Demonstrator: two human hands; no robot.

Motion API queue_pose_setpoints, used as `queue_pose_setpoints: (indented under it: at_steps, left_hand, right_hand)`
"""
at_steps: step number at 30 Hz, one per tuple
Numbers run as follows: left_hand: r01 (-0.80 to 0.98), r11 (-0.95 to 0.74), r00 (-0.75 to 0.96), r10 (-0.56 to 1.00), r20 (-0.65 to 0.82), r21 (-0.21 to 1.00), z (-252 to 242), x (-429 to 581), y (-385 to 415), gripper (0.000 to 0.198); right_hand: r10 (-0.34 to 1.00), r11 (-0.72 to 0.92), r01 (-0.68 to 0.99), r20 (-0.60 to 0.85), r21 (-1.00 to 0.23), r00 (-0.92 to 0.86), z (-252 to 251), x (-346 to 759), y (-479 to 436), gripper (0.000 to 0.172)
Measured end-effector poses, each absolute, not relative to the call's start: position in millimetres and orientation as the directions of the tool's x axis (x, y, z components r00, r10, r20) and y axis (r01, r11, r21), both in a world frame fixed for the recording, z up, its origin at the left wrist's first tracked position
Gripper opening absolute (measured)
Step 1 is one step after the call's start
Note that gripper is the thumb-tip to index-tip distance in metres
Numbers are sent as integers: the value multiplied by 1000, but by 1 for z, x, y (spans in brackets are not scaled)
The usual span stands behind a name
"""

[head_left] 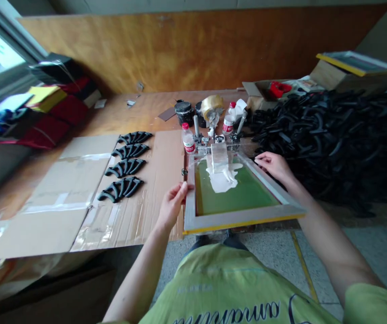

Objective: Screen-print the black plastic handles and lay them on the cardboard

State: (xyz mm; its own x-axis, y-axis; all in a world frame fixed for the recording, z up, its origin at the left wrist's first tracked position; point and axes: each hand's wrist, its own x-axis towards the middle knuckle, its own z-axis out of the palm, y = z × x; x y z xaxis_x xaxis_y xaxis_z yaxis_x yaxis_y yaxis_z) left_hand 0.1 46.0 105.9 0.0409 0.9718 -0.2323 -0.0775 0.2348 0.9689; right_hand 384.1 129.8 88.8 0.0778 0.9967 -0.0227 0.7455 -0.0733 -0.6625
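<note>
One screen frame [243, 217] with white paste [222, 183] on its green mesh [247, 193] is right of the cardboard [164, 155]. The left hand [173, 204] is at its left edge, the right hand [276, 166] just beside its right edge, near the heap of black parts [328, 130]; I cannot tell whether either grips anything

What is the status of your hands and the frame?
Left hand at left edge of frame, right hand by its right; contact unclear. White paste on green screen. Black pile beside right hand.
</note>
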Motion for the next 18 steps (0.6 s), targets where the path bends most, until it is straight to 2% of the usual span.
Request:
queue_pose_setpoints:
  at_steps: [1,3,6,8,10,14,17,18]
  left_hand:
    - [-64,278,77,959,-273,958,91,-1,36,53]
    - [-44,327,106,941,-321,944,60,-1,19,65]
    - [-2,351,56,935,-351,936,17,7,6,86]
    - [20,347,11,938,-347,938,-4,12,4,87]
    - [36,338,-17,941,-337,941,-19,14,3,84]
    - [61,338,-33,941,-337,939,-36,13,5,80]
    - [75,328,-56,944,-325,942,-43,11,5,76]
    - [82,328,-71,944,-323,941,-44,11,5,74]
  right_hand:
    - [998,-13,754,32,-656,45,92,373,129,37]
    - [986,148,803,154,-578,-71,96,344,129,45]
    - [917,381,856,258,-349,-303,97,298,131,58]
    - [883,456,860,231,-226,-408,93,276,131,50]
    - [875,479,862,161,-165,-456,85,262,131,38]
    - [874,478,863,-9,-161,-486,65,254,125,22]
    - [868,490,860,-12,-144,-497,50,252,110,9]
    - [858,510,851,6,-127,-513,46,253,102,10]
